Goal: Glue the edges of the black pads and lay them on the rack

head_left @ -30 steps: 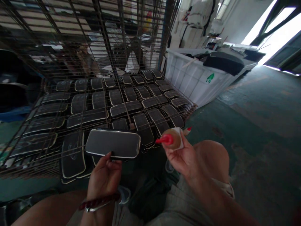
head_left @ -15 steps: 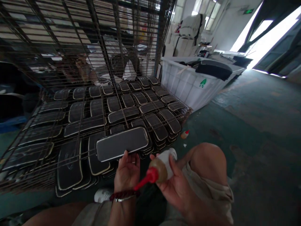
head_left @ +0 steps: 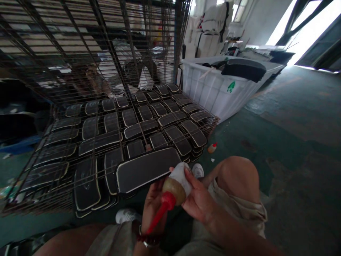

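Note:
My right hand (head_left: 195,199) is wrapped round a whitish squeeze bottle (head_left: 178,183) with brownish contents and a long red nozzle, which points down to the left. Behind the nozzle is my left hand (head_left: 154,201), palm up and partly hidden by the bottle; its fingers reach the lower edge of a long dark panel (head_left: 147,170) with a pale rim. Whether they grip that panel I cannot make out. The panel lies tilted in front of stacked dark panels (head_left: 86,181) on a wire rack (head_left: 145,137).
A second red-tipped bottle (head_left: 212,148) lies on the floor right of the rack. Behind it stands a large white bin (head_left: 210,83) with dark pieces. The rack's raised wire grids (head_left: 112,46) rise at the back. My bent knee (head_left: 239,177) is at the right.
The long panel now shows lower and further right in view. My left hand has shifted right and down, closer to the bottle. The bottle's nozzle points more steeply down.

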Motion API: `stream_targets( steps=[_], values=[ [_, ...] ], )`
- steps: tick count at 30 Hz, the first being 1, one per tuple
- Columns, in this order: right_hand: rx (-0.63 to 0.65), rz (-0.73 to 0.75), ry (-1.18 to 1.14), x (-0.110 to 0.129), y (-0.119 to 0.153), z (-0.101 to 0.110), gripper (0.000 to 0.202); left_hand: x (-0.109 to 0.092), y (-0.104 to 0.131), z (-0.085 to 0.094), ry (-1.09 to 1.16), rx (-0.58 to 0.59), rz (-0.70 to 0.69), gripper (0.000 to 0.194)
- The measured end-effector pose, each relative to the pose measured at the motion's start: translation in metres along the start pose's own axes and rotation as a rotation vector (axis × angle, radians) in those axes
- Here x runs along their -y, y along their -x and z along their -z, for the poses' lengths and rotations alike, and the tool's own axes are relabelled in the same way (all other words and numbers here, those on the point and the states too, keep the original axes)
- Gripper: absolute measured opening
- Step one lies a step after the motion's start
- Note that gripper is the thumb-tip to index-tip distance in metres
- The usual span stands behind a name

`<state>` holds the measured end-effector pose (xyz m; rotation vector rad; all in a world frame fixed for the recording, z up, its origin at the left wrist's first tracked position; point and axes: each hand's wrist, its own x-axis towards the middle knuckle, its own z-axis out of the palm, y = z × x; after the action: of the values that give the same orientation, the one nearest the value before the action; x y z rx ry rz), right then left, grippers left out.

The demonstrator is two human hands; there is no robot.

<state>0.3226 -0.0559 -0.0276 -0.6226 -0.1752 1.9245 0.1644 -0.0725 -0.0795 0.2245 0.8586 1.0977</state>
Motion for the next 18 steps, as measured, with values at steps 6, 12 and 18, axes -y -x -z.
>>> stream_targets(
  steps=[6,12,18],
  values=[
    [0.062,-0.185,0.152,0.087,-0.003,0.008,0.037,-0.070,0.018,0.031,0.040,-0.190,-0.051,0.019],
    [0.059,-0.294,0.385,0.126,-0.018,-0.001,0.030,-0.129,0.030,0.008,-0.395,0.063,0.067,0.038],
    [0.047,-0.273,0.446,0.112,-0.030,-0.010,0.032,-0.110,0.024,-0.018,-0.630,0.098,0.040,0.036]
  ],
)
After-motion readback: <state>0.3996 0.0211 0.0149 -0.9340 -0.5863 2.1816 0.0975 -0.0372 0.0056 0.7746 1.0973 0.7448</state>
